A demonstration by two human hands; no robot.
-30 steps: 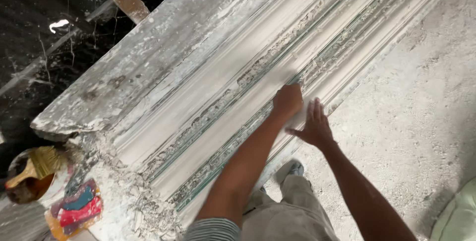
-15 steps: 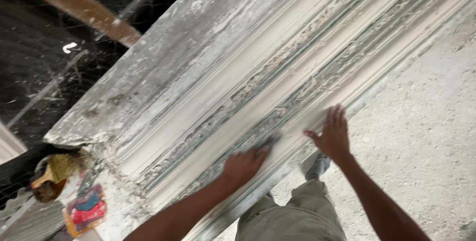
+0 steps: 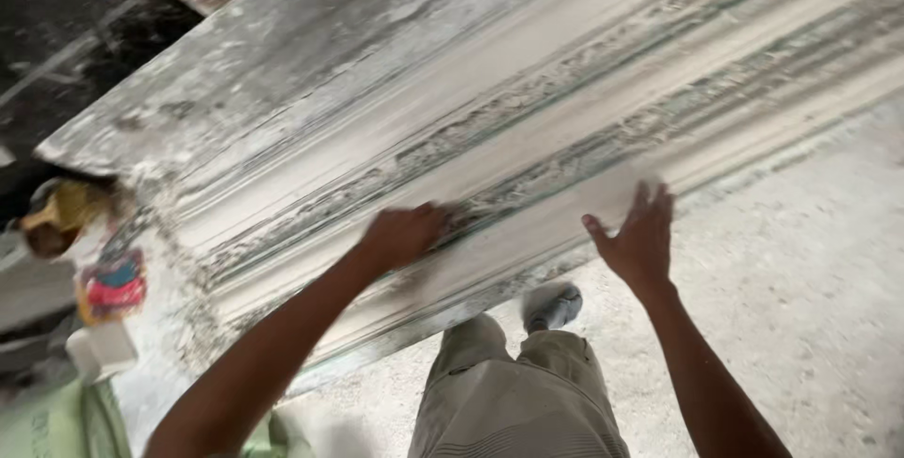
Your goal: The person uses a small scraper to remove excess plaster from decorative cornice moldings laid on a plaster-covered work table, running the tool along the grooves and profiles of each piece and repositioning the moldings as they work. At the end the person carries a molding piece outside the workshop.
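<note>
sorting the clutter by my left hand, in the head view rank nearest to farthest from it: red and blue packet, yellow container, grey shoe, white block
From the left hand:
1. Grey shoe, on the floor down to its right.
2. Red and blue packet, far left by the long plaster moulding's end.
3. White block and yellow container, far left: too close to call.

Both arms are bare from the lower edge of the picture up to the wrists, with no sleeve, watch or glove on them. The left hand (image 3: 403,235) and the right hand (image 3: 637,241) carry no rings that can be made out; the left one is blurred. The person wears khaki trousers (image 3: 513,392), creased at the knee, and a dusty grey shoe (image 3: 554,306).
</note>
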